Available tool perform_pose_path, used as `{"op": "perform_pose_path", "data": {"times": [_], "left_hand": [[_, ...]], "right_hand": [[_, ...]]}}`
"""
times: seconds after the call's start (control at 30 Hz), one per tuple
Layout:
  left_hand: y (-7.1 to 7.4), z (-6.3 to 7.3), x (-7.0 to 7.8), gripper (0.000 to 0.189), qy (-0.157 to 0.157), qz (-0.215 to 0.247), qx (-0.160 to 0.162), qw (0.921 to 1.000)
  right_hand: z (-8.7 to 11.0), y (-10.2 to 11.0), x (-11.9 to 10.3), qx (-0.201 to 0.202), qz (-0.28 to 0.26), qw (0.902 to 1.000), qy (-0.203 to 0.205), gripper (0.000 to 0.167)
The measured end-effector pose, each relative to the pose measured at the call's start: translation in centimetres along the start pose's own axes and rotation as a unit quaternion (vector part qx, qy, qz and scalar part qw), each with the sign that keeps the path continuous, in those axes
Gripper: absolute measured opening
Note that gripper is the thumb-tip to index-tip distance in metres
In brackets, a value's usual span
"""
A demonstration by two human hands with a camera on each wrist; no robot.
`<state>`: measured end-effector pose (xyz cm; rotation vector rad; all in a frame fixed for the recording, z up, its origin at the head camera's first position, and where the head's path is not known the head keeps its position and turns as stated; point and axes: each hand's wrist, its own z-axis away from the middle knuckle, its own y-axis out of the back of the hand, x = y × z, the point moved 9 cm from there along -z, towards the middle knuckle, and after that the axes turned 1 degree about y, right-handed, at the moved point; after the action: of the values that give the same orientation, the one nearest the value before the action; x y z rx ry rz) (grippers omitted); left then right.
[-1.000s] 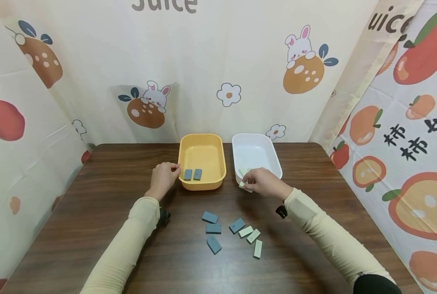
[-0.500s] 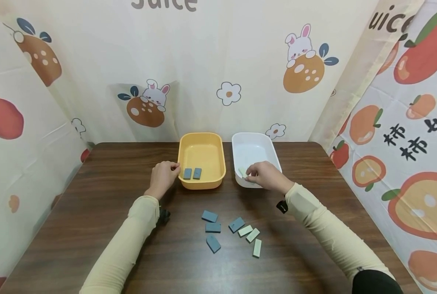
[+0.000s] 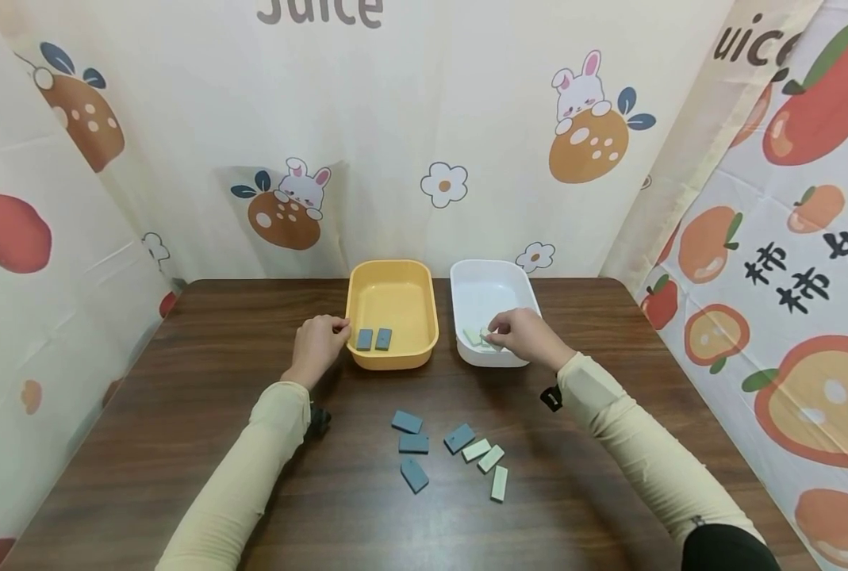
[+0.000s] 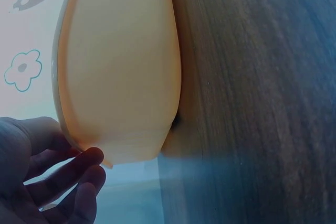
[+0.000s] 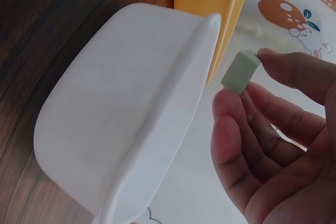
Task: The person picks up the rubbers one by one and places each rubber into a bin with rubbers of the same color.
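My left hand (image 3: pixel 316 345) pinches the left rim of the yellow tub (image 3: pixel 395 292); in the left wrist view thumb and fingertips meet at the edge. Two blue-grey blocks (image 3: pixel 374 339) lie in the tub's near left part. Over the near end of the white tub (image 3: pixel 484 285), my right hand (image 3: pixel 527 337) holds a pale green block (image 5: pixel 241 71) between thumb and fingers. Another pale green block (image 3: pixel 471 337) shows inside that tub, just left of the fingertips. The hand covers part of the tub's near right corner.
On the brown table (image 3: pixel 573 507), several blue-grey blocks (image 3: pixel 413 443) lie in front of the tubs. To their right are three pale green blocks (image 3: pixel 498 484). A printed curtain (image 3: pixel 395 119) hangs behind the table's back edge.
My right hand has carried the pale green block from the white tub's near left edge to inside its outline, shifting right and slightly away. The left hand stays on the yellow rim.
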<state>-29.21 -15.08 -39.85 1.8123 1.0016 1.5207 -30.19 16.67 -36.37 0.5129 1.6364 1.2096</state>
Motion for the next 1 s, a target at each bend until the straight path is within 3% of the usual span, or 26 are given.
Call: {"op": "perform_pose_path", "data": {"times": [0.5,0.83,1.0], "left_hand": [[-0.3,-0.1,-0.4,0.027,0.015,0.002,-0.006,0.9999],[-0.3,0.0,-0.2,0.027,0.009,0.000,0.001,1.0000],[-0.3,0.0,-0.2,0.027,0.005,-0.001,0.000,1.0000]], "right_hand": [[-1.0,0.7,3.5,0.032,0.018,0.9963,-0.077,0.026],[-2.0,-0.3,5.6,0.033,0.009,0.9930,-0.114,0.025],[-2.8,-1.3,6.9,0.014,0.008,0.9903,-0.138,0.025]]}}
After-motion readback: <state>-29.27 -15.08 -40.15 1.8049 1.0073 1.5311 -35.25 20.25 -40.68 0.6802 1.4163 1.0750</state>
